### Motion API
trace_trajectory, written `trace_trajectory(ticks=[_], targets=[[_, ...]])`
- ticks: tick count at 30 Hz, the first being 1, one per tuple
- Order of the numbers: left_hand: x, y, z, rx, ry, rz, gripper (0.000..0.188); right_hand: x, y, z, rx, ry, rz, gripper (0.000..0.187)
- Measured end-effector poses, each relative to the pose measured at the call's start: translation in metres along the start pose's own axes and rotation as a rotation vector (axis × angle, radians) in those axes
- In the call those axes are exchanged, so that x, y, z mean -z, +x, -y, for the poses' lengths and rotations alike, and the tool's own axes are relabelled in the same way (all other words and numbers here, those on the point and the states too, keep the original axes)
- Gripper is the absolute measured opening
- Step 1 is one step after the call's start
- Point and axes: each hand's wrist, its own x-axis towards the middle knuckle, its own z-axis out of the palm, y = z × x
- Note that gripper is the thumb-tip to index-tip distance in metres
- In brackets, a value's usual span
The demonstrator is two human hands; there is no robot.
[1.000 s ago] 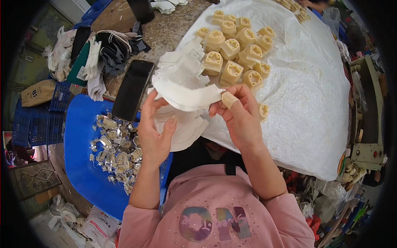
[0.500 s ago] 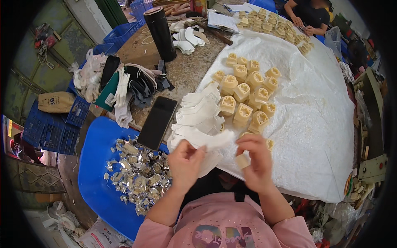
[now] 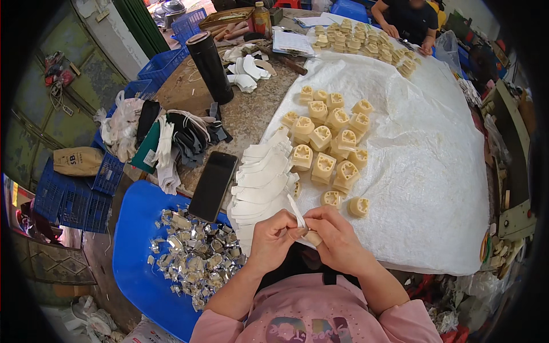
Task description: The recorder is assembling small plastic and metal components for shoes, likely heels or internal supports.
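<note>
Close together in front of my chest, both hands pinch one thin white curved strip (image 3: 297,212), which stands upright and bent between the fingertips. My left hand (image 3: 271,240) grips its left side, and my right hand (image 3: 337,237) closes on it from the right. A small cream piece (image 3: 312,238) shows at my right thumb; whether it is held or wrapped round the thumb I cannot make out. Just beyond my left hand lies an overlapping stack of white strips (image 3: 260,180). Cream rounded blocks (image 3: 323,166) with hollowed tops stand in a cluster beyond my right hand.
A blue tub (image 3: 137,251) of shiny silver scraps (image 3: 197,257) sits at my left. A black phone (image 3: 213,186), gloves (image 3: 166,146) and a dark flask (image 3: 210,68) lie or stand on the table. More blocks (image 3: 366,43) are near another person (image 3: 406,20) on the white sheet (image 3: 423,171).
My left hand has drawn a white strip off the stack toward me. My right hand has moved left to meet it, leaving a block behind it uncovered. The view has shifted slightly.
</note>
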Motion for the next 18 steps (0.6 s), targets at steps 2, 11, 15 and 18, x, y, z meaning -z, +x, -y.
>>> trace_trajectory(ticks=[2, 11, 15, 18], targets=[[0.000, -0.002, 0.003, -0.100, 0.258, 0.026, 0.014, -0.001, -0.002, 0.003, -0.023, 0.007, 0.001, 0.031], [0.010, -0.005, -0.002, -0.069, 0.289, -0.351, 0.011, 0.025, -0.028, -0.043, -0.465, 0.271, -0.653, 0.024], [0.028, 0.003, 0.015, -0.228, 0.877, -0.539, 0.015, 0.046, -0.035, -0.036, -0.434, 0.389, -0.733, 0.017], [0.025, 0.003, 0.017, -0.232, 1.151, -0.613, 0.033, 0.044, -0.042, -0.031, -0.419, 0.275, -0.660, 0.016]])
